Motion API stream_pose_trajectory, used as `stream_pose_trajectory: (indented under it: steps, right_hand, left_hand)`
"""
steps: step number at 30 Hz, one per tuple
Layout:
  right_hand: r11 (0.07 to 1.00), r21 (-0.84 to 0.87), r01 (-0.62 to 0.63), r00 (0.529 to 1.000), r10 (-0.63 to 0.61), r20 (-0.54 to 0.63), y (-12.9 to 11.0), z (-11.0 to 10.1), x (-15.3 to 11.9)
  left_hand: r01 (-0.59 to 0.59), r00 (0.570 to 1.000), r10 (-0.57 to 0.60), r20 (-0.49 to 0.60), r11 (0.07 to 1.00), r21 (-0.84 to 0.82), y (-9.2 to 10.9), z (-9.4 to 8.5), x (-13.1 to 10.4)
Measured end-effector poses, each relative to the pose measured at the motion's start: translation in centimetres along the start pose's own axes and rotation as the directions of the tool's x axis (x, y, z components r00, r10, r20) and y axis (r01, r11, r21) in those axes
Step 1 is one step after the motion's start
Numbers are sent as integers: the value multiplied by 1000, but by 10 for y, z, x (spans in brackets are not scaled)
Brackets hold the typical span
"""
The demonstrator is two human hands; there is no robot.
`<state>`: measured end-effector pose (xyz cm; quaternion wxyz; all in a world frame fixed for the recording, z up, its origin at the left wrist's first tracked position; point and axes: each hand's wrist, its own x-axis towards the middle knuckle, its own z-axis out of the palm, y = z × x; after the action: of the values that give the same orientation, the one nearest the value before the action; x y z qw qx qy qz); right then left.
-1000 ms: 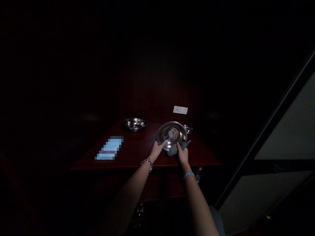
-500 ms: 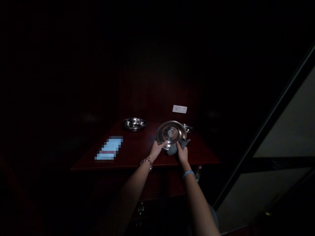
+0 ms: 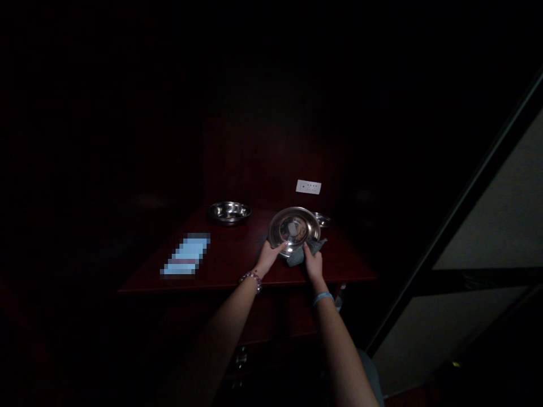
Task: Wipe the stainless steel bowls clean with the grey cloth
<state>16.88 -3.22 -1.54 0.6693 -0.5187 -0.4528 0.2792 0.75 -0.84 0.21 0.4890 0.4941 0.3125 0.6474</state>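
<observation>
A shiny round metal dish [image 3: 293,228] is held tilted above the dark red table [image 3: 229,271], its inside facing me. My left hand [image 3: 268,257] grips its lower left rim, thumb on the inner side. My right hand [image 3: 313,263] is closed on a grey-green cloth [image 3: 297,257] at the lower right rim, with its thumb against the dish edge. The fingers beneath the dish and cloth are hidden.
A metal bowl [image 3: 229,213] stands at the back left of the table. Another metal dish [image 3: 323,220] is partly hidden behind the held one. A blurred light-blue rectangle [image 3: 186,255] lies at the left. A white socket panel [image 3: 308,187] is on the back wall.
The whole view has shifted slightly. Both hands, the dish and the cloth keep nearly the same positions relative to each other.
</observation>
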Motion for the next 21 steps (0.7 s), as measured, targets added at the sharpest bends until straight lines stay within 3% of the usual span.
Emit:
stream_pose_trajectory:
  steps: [21]
  right_hand:
    - [1000, 1, -7, 1000, 7, -8, 4, -1, 4]
  left_hand:
    - [-14, 1000, 13, 26, 1000, 8, -4, -1, 3]
